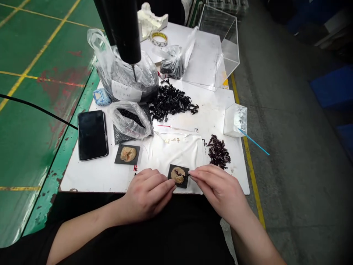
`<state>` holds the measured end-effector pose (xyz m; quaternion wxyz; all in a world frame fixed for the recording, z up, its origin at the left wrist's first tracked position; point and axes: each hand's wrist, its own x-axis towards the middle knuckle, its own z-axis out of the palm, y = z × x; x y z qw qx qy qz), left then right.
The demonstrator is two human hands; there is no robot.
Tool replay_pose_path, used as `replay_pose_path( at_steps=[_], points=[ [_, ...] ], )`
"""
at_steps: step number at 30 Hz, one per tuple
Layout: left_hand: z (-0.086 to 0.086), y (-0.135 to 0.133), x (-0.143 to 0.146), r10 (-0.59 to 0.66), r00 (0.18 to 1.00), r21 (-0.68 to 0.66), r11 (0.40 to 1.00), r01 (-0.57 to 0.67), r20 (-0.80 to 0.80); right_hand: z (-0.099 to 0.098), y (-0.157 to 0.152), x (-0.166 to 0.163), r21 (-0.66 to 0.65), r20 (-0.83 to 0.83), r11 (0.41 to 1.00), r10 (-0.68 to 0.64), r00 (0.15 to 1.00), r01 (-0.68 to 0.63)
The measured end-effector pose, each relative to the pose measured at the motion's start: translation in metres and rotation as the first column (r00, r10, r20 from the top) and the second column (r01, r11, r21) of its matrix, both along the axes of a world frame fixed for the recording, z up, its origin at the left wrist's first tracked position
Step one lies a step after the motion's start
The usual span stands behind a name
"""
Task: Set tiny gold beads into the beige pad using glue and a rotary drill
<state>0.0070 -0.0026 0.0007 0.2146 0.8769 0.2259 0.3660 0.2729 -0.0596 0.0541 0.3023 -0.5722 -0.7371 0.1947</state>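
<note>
A dark square block (170,181) with a round tan pad on it lies near the table's front edge. A small dark piece (177,173) sits in the slot of that pad. My left hand (150,191) is closed, its thumb and fingertips pressed on the block's left side. At the right edge, my right hand (217,184) pinches a small dark piece (188,174), mostly hidden by the fingertips. Under the block spreads a white cloth (176,152) with several tiny gold-coloured rings. To the right is a pile of dark reddish pieces (218,151).
A second block with tan pad (128,154) lies left, beside a phone (93,135). Behind are a black-piece pile (172,101), plastic bags (131,119), a tape roll (159,38), and a clear box (228,44). A black screwdriver (124,33) hangs overhead. A cup (234,119) stands right.
</note>
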Motion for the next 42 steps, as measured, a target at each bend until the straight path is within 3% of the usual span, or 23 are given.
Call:
replay_pose_path(
  at_steps=[9, 16, 29, 36, 42],
  points=[
    [-0.001, -0.001, 0.003, 0.020, 0.998, 0.086, 0.996, -0.015, -0.055, -0.027, -0.007, -0.011, 0.037, -0.050, 0.999, -0.008, 0.999, 0.009],
    [0.001, -0.001, 0.006, 0.013, 0.992, 0.134, 0.991, 0.004, -0.122, -0.030, -0.004, -0.012, 0.063, -0.014, 0.998, 0.010, 1.000, -0.009],
    [0.001, 0.002, 0.008, 0.002, 0.976, 0.098, 0.995, 0.020, -0.218, -0.028, -0.006, -0.008, 0.011, 0.026, 1.000, 0.014, 1.000, -0.014],
    [0.001, 0.003, 0.009, -0.003, 0.978, 0.080, 0.997, 0.020, -0.206, -0.018, 0.036, 0.005, 0.060, 0.159, 0.992, -0.120, 0.980, 0.112],
    [0.000, 0.002, 0.007, -0.003, 0.976, 0.092, 0.995, 0.023, -0.218, -0.013, 0.086, -0.007, -0.069, 0.323, 0.991, -0.090, 0.942, 0.119]
  ],
)
